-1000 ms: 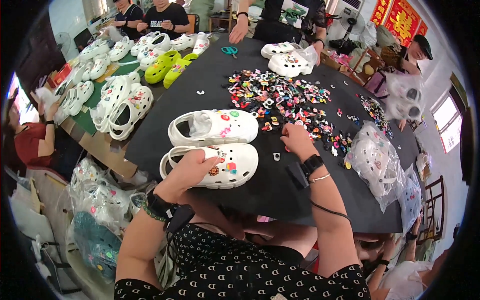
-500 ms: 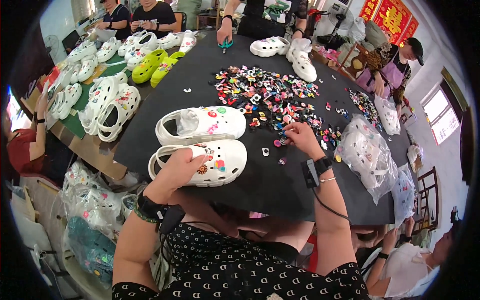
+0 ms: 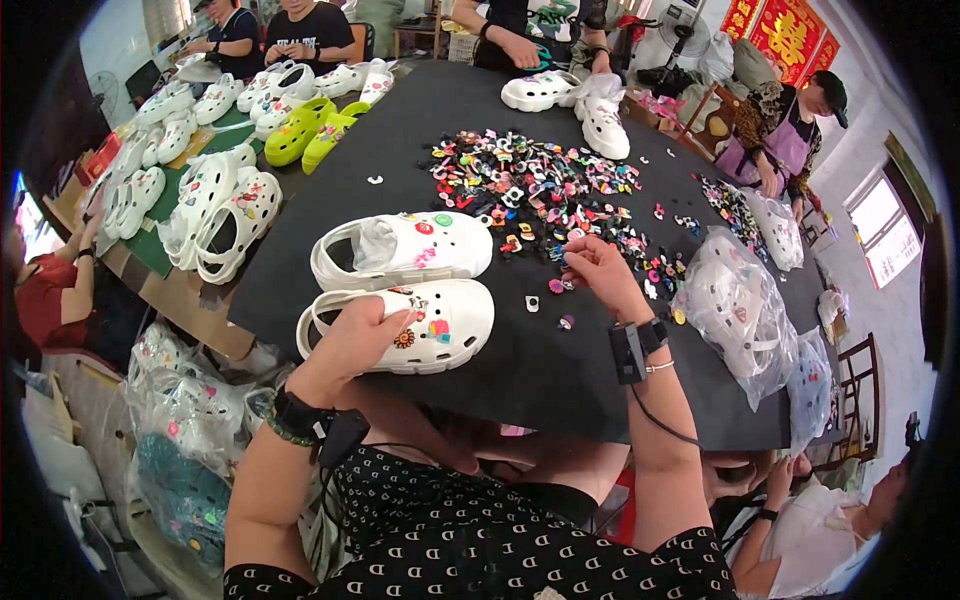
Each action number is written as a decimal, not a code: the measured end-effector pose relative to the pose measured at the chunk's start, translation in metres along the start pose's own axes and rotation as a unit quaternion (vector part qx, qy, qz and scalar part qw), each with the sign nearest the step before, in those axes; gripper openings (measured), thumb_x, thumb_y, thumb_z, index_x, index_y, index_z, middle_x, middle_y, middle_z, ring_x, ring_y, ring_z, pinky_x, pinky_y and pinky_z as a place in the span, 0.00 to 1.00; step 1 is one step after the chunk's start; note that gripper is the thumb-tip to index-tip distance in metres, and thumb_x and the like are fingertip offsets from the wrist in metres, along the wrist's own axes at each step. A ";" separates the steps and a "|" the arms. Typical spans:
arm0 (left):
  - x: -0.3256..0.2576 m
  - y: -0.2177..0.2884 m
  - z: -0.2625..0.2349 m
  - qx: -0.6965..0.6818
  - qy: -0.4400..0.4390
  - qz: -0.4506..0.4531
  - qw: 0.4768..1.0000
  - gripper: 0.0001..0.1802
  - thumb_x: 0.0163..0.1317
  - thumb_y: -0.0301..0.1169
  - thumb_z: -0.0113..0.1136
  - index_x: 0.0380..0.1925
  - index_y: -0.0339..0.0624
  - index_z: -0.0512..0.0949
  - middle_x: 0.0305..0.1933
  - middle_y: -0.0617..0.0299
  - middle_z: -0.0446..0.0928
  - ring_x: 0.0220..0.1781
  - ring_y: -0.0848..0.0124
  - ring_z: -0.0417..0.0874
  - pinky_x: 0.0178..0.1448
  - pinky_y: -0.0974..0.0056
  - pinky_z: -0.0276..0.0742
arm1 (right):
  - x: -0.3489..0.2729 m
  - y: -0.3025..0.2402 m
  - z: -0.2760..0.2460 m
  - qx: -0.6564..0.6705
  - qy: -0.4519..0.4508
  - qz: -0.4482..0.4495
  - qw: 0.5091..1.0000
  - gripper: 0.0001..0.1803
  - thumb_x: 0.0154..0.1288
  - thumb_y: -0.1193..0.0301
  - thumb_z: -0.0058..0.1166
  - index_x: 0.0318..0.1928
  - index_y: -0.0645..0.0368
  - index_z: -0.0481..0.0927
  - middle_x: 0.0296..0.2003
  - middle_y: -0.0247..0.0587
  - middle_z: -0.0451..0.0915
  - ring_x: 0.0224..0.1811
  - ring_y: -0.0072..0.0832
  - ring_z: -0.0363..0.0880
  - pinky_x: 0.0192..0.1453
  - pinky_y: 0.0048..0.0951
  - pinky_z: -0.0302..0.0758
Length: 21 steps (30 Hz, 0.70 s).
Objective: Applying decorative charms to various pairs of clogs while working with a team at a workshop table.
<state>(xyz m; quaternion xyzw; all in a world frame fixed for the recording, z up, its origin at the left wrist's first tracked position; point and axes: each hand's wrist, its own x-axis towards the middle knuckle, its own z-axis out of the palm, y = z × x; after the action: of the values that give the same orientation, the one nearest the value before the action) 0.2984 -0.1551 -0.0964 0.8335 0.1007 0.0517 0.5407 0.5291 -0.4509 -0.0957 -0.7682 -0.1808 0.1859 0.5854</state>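
Two white clogs with colourful charms lie side by side on the black table, toes to the right. My left hand [image 3: 357,335] is closed on the heel side of the near clog [image 3: 455,325], thumb on its upper beside an orange-brown flower charm [image 3: 403,339]. The far clog [image 3: 462,245] carries red, pink and green charms and has clear wrapping in its opening. My right hand [image 3: 600,272] is pinched at the near edge of a heap of loose charms [image 3: 530,185]; what its fingertips hold, if anything, is too small to make out.
At right lie bagged white clogs [image 3: 735,310]. Across the table, a person holds teal scissors [image 3: 543,58] near more white clogs [image 3: 603,125]. Lime-green clogs [image 3: 297,132] and many white ones stand at left. A few charms [image 3: 531,303] lie near my right hand.
My right hand has shifted slightly and drawn back from the charms. The person opposite has moved the scissors rightward to the white clogs. My left hand stays on the near clog.
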 end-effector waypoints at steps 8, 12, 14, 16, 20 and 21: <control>0.000 0.007 -0.003 0.044 -0.040 -0.062 0.996 0.17 0.68 0.36 0.58 0.42 0.28 0.81 0.34 0.58 0.83 0.35 0.74 0.79 0.41 0.65 0.75 | -0.017 -0.045 0.060 -0.007 -0.154 -0.135 0.979 0.04 0.67 0.75 0.58 0.38 0.63 0.80 0.31 0.31 0.81 0.33 0.18 0.79 0.39 0.22 0.78; -0.005 0.012 -0.001 0.004 -0.005 -0.022 1.000 0.20 0.66 0.37 0.60 0.34 0.24 0.79 0.26 0.57 0.79 0.29 0.75 0.74 0.34 0.63 0.72 | -0.028 -0.071 0.099 -0.106 -0.170 -0.175 0.964 0.04 0.64 0.76 0.59 0.38 0.63 0.80 0.28 0.38 0.82 0.32 0.21 0.80 0.37 0.26 0.76; -0.005 0.005 0.001 -0.004 -0.007 -0.013 1.000 0.20 0.66 0.37 0.60 0.35 0.24 0.79 0.27 0.56 0.80 0.29 0.74 0.75 0.35 0.63 0.72 | -0.030 -0.078 0.113 -0.159 -0.184 -0.204 0.948 0.03 0.64 0.79 0.58 0.39 0.64 0.80 0.31 0.35 0.80 0.33 0.19 0.77 0.39 0.24 0.75; -0.007 0.002 0.000 -0.002 -0.008 0.006 1.000 0.18 0.66 0.37 0.60 0.36 0.26 0.80 0.28 0.55 0.81 0.30 0.71 0.76 0.36 0.61 0.73 | -0.025 -0.073 0.126 -0.197 -0.171 -0.256 0.931 0.04 0.63 0.78 0.58 0.38 0.64 0.80 0.31 0.38 0.80 0.32 0.24 0.79 0.39 0.26 0.76; -0.011 0.016 -0.001 0.003 -0.020 0.001 1.000 0.16 0.68 0.36 0.57 0.41 0.29 0.81 0.33 0.56 0.83 0.34 0.73 0.78 0.40 0.63 0.75 | -0.028 -0.072 0.135 -0.273 -0.145 -0.341 0.888 0.05 0.60 0.77 0.59 0.38 0.63 0.80 0.32 0.46 0.79 0.33 0.40 0.80 0.39 0.34 0.76; -0.011 0.024 -0.003 0.046 -0.030 -0.017 0.998 0.16 0.68 0.36 0.57 0.41 0.30 0.81 0.33 0.55 0.83 0.33 0.72 0.78 0.40 0.62 0.75 | -0.029 -0.071 0.134 -0.288 -0.149 -0.363 0.873 0.06 0.60 0.77 0.59 0.38 0.62 0.80 0.32 0.46 0.78 0.33 0.44 0.80 0.39 0.38 0.76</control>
<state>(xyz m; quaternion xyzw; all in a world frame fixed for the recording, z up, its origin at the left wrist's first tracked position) 0.2899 -0.1641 -0.0727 0.8568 0.1007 0.0127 0.5056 0.4335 -0.3360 -0.0576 -0.7464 -0.5777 0.0126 0.3302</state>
